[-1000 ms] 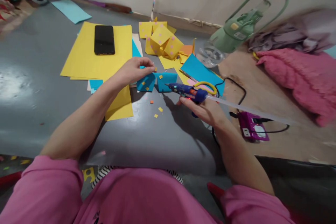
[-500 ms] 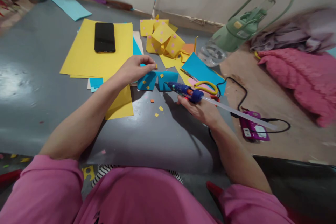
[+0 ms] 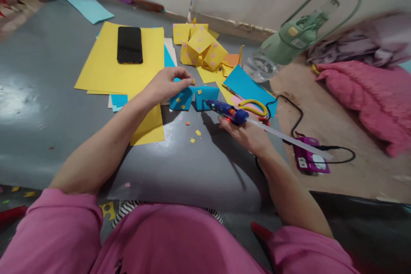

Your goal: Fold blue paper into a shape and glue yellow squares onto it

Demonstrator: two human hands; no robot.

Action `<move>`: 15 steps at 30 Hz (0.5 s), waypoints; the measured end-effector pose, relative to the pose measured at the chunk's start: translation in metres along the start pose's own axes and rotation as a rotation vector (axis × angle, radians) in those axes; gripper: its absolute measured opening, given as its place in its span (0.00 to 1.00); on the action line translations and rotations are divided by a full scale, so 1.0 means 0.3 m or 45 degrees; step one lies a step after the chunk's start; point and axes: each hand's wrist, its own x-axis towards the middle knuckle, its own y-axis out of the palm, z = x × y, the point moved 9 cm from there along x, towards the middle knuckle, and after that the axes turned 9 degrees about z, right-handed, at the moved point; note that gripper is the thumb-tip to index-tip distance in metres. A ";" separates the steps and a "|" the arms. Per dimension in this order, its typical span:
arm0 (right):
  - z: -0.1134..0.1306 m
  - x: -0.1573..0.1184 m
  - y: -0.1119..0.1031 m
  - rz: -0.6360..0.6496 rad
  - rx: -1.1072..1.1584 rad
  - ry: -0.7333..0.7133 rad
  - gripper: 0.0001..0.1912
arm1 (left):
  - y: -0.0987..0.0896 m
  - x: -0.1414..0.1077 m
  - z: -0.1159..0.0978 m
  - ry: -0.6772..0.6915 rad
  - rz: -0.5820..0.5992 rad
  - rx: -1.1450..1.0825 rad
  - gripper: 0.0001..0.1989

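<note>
My left hand point(image 3: 171, 82) pinches a small yellow paper square point(image 3: 193, 81) just above a folded blue paper piece point(image 3: 210, 93). That blue piece stands on the table with several yellow squares on its faces. In my right hand point(image 3: 245, 133) is a blue hot glue gun point(image 3: 227, 110), its nozzle at the right face of the blue paper; whether it touches I cannot tell. A long clear glue stick point(image 3: 285, 136) sticks out of its back. Loose yellow squares point(image 3: 198, 132) and an orange square point(image 3: 187, 123) lie in front on the grey table.
Left, a phone point(image 3: 129, 45) rests on yellow sheets point(image 3: 96, 64). Behind stand yellow dotted paper shapes point(image 3: 199, 47). Yellow-handled scissors point(image 3: 255, 105) lie on blue paper point(image 3: 247, 83) beside a green bottle point(image 3: 284, 43). A black cable point(image 3: 300, 113) runs near a purple power box point(image 3: 310, 156).
Both hands hold nearly the same pose, with the yellow square still pinched and the glue gun at the blue paper. The whole view has shifted slightly.
</note>
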 end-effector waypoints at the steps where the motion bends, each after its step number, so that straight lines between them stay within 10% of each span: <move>1: 0.001 0.000 0.000 0.001 0.007 -0.006 0.17 | 0.001 0.000 0.001 0.000 0.003 0.005 0.11; 15: 0.017 -0.010 -0.014 0.037 0.057 -0.056 0.19 | 0.054 0.002 0.007 -0.005 0.154 0.111 0.08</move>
